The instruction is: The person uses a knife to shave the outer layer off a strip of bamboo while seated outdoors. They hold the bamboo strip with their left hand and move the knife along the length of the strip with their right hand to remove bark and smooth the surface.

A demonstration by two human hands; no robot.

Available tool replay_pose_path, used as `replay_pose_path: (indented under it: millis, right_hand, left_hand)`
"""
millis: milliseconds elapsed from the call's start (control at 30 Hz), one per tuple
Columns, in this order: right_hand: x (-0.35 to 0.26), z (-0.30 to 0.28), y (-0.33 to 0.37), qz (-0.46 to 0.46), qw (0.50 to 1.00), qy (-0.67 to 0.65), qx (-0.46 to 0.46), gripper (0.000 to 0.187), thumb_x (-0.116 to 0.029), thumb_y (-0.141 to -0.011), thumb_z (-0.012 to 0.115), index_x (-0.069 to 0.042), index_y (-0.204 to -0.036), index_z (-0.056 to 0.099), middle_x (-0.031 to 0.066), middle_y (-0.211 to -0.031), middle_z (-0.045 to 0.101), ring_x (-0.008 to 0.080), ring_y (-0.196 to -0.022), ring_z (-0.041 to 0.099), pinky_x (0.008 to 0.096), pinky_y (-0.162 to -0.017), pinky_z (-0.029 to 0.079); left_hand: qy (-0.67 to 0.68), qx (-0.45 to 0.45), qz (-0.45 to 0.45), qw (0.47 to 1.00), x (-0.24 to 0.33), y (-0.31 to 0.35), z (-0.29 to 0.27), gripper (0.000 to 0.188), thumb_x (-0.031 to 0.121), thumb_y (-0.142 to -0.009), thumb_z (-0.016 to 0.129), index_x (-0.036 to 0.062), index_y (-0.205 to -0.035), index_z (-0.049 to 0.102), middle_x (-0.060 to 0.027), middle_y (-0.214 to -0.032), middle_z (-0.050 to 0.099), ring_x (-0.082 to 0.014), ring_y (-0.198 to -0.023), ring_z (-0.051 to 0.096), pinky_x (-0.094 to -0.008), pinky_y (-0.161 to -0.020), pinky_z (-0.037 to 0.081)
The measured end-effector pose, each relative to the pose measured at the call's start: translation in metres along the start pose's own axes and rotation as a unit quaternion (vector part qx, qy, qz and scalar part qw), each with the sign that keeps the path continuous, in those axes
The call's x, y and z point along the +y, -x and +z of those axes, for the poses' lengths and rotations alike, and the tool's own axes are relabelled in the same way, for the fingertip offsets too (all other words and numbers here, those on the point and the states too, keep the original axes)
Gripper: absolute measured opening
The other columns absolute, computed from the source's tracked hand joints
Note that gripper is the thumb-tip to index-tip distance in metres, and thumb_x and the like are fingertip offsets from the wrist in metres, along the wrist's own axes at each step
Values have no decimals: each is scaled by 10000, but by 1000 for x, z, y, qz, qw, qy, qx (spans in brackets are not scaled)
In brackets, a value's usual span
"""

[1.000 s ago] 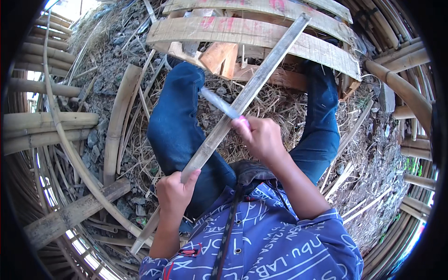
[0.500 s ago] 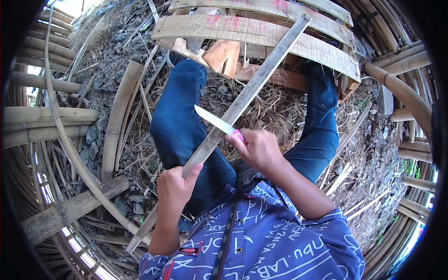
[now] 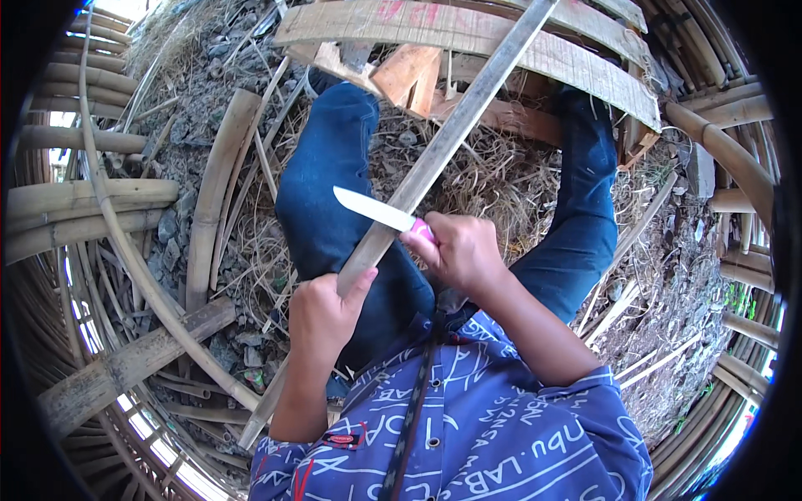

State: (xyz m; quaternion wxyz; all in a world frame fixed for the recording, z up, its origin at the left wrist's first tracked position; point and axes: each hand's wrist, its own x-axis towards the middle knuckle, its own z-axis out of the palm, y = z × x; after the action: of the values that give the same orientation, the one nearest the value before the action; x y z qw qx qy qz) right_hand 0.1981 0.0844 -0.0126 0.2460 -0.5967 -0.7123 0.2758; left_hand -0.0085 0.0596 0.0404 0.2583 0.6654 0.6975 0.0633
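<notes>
A long, narrow strip of weathered bamboo runs slantwise across my lap, from beside my left forearm up to the wooden slats at the far side. My left hand is wrapped round its near part, thumb along the top. In my right hand is a knife with a pink handle, its fingers closed round the grip. The pale blade lies across the strip, a little beyond my left hand, with its tip pointing left. Where exactly the edge meets the strip is hard to make out.
A slatted wooden bench with faded red marks stands beyond my knees. Thick bamboo pieces and a long bent cane lie at my left. Dry shavings cover the ground between my legs. Bamboo rails line the right side.
The knife has slid slightly nearer along the strip, toward my left hand. The whole view has shifted a little, so the bench appears higher up. Both hands keep their hold.
</notes>
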Motion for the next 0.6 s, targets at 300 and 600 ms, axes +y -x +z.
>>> replay_pose_path:
  millis: [300, 600]
  right_hand:
    - [30, -10, -30, 113, 981, -59, 147, 462, -485, -896, 596, -64, -715, 660, 146, -564, 600, 345, -560, 632, 432, -516, 493]
    - [37, -10, -33, 129, 982, -60, 127, 432, -450, -901, 596, -57, -743, 678, 171, -584, 602, 358, -562, 634, 445, -518, 501]
  left_hand:
    - [15, 1, -15, 1000, -9, 4, 2, 636, 529, -885, 601, -46, -614, 609, -257, -577, 577, -425, -574, 613, -471, -532, 468]
    - [35, 3, -2, 999, -12, 6, 1, 598, 489, -887, 622, -37, -606, 590, -241, -558, 563, -417, -560, 610, -455, -515, 459]
